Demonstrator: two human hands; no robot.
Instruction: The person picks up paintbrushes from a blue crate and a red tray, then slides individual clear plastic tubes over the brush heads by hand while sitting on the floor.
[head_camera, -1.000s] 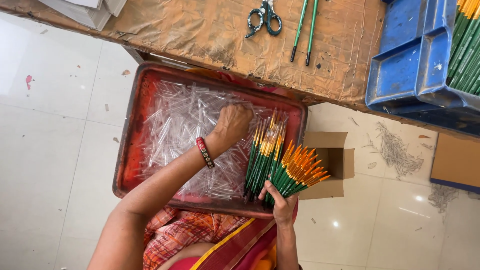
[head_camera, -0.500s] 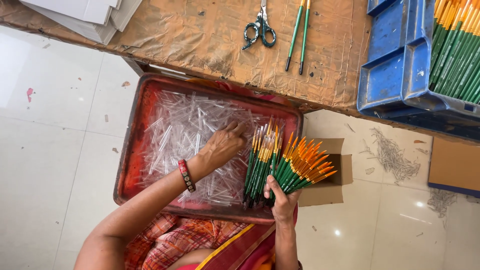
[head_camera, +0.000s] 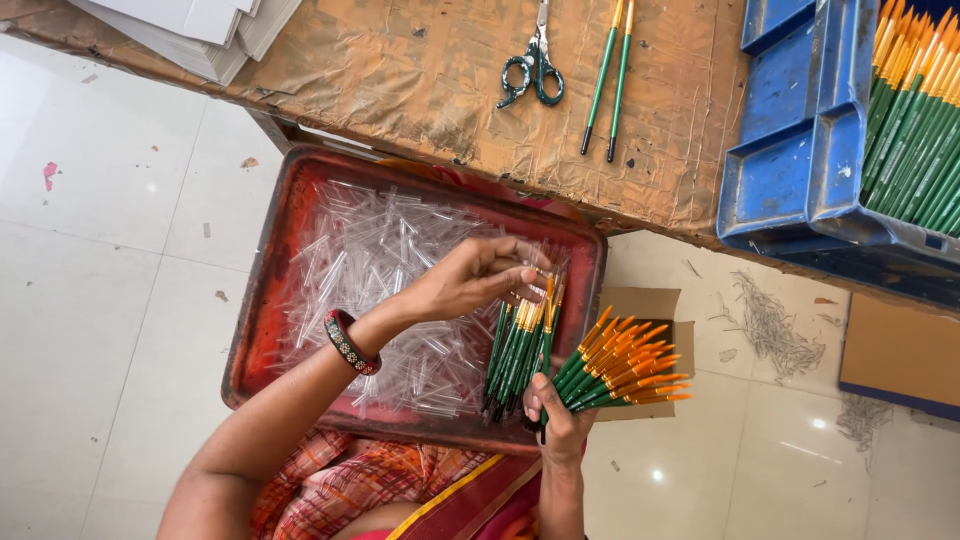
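Two fans of green-handled paint brushes (head_camera: 610, 370) sit in my right hand (head_camera: 560, 425) at lower centre, the fingers clenched round the handle ends, orange tips splayed up and to the right. My left hand (head_camera: 470, 280), with a beaded bangle (head_camera: 350, 342) at the wrist, reaches in from the lower left; its fingers (head_camera: 525, 275) pinch at the tips of the nearer fan, though I cannot tell whether they grip a brush or a tube.

Under both hands lies a red tray (head_camera: 250, 330) heaped with clear plastic tubes (head_camera: 370, 270), filling the middle of the frame. Just right of it a small cardboard box (head_camera: 650, 305) sits on the tiled floor, partly hidden by the brushes.

Across the top runs the brown bench (head_camera: 400, 70), its edge overlapping the tray's far rim. On it lie scissors (head_camera: 535, 65), two loose brushes (head_camera: 612, 75) and, upper left, stacked grey cards (head_camera: 190, 30). At upper right, blue crates (head_camera: 800, 160) hold more brushes.
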